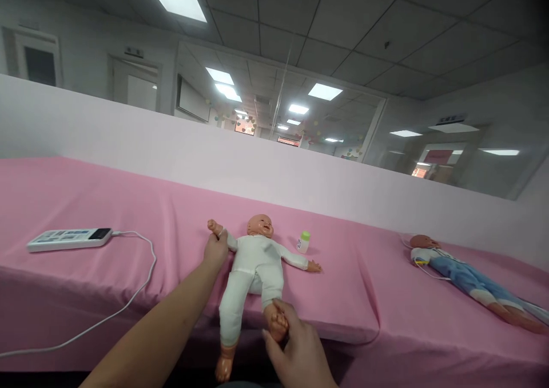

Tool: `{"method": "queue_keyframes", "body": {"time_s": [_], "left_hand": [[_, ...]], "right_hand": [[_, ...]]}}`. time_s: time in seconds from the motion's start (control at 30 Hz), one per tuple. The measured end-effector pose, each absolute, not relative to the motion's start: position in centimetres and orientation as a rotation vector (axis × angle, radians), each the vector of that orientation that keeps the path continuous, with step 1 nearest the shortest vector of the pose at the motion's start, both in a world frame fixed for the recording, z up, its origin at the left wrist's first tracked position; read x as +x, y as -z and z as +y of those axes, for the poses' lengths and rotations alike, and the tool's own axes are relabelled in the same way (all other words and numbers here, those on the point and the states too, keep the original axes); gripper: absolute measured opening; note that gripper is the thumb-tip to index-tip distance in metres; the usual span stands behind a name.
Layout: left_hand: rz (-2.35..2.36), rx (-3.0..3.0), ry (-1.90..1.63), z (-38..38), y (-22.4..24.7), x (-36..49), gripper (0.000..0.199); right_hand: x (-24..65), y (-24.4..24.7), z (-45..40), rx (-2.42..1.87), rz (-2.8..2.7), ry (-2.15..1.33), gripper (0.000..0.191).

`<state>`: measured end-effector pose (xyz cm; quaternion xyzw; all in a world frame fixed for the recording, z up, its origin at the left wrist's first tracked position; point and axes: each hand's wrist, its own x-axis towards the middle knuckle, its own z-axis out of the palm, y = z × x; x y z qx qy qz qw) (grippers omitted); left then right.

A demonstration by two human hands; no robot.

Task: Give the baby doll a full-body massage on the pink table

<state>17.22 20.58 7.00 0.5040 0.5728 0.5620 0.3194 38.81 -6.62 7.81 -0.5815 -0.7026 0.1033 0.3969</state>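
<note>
A baby doll with a cloth body and hard head, hands and feet lies face up on the pink cover, its legs hanging over the front edge. My left hand is closed around the doll's forearm on the left side, just below its small hand. With my right hand I hold the doll's foot on the right side, the thumb below it and fingers along its far side. The doll's other arm stretches out to the right, close to a small white bottle with a green cap.
A white handheld device with a white cable lies at the left. On the right rests a second doll in blue trousers, with thin tubing beside it. Behind the pink-covered table runs a low white wall below glass.
</note>
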Motion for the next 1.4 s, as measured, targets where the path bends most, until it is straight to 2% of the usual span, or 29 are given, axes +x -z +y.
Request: {"method": "queue_keyframes", "body": {"time_s": [0.1, 0.23, 0.43, 0.63, 0.77, 0.87, 1.0, 1.2, 1.4], "left_hand": [[1.426, 1.141, -1.491, 21.0, -7.0, 17.0, 0.046], [1.429, 1.203, -1.462, 21.0, -7.0, 17.1, 0.046], [1.492, 1.325, -1.424, 20.2, -7.6, 17.2, 0.045], [1.466, 1.670, -1.388, 18.9, -8.2, 18.1, 0.042], [1.407, 2.025, -1.302, 18.4, -8.1, 18.6, 0.031], [1.375, 2.123, -1.250, 18.4, -7.9, 18.8, 0.038], [1.378, 2.109, -1.235, 18.5, -7.7, 18.7, 0.040], [1.427, 1.983, -1.276, 18.8, -7.8, 18.4, 0.032], [1.463, 1.659, -1.358, 19.1, -7.8, 18.3, 0.042]], "right_hand": [[38.4, -6.4, -6.4, -1.539, -1.810, -0.251, 0.050], [38.0, -5.7, -6.0, -1.590, -1.845, -0.267, 0.051], [38.1, -7.9, -6.3, -1.512, -1.827, -0.320, 0.047], [37.8, -11.6, -5.4, -1.491, -1.767, -0.265, 0.048], [37.7, -12.2, -2.9, -1.514, -1.758, -0.234, 0.050], [37.7, -11.7, -0.9, -1.531, -1.764, -0.199, 0.054], [37.5, -11.2, 0.3, -1.549, -1.781, -0.194, 0.056], [37.6, -12.2, -1.9, -1.540, -1.779, -0.220, 0.054], [38.0, -12.1, -5.5, -1.628, -1.819, -0.285, 0.046]]}}
